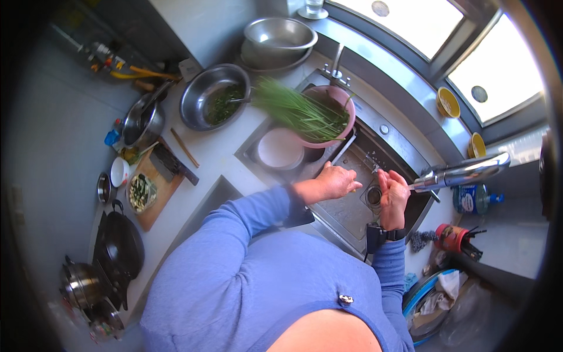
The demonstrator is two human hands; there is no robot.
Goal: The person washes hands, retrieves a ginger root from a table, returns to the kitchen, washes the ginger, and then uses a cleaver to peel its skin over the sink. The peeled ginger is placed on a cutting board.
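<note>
Over the stainless steel sink (341, 215), my right hand (393, 193) is close to the spout of the chrome faucet (457, 174), its fingers raised and nothing visible in it. Water splashes just beyond its fingertips. My left hand (336, 182) hovers over the sink's left side with bent fingers; whether it pinches something small is unclear. Beyond it stands a pink plastic basin (350, 110) heaped with long green chives (303, 112), their tips hanging over the left rim. A pale round dish (280, 148) sits left of the basin. The drain (373, 195) shows between my hands.
Left on the counter are a steel bowl of chopped greens (189, 103), a cleaver (165, 165) on a wooden cutting board (151, 211), and a black wok (121, 246). Steel basins (281, 33) stand at the back. A detergent bottle (470, 199) and red container (451, 237) are at right.
</note>
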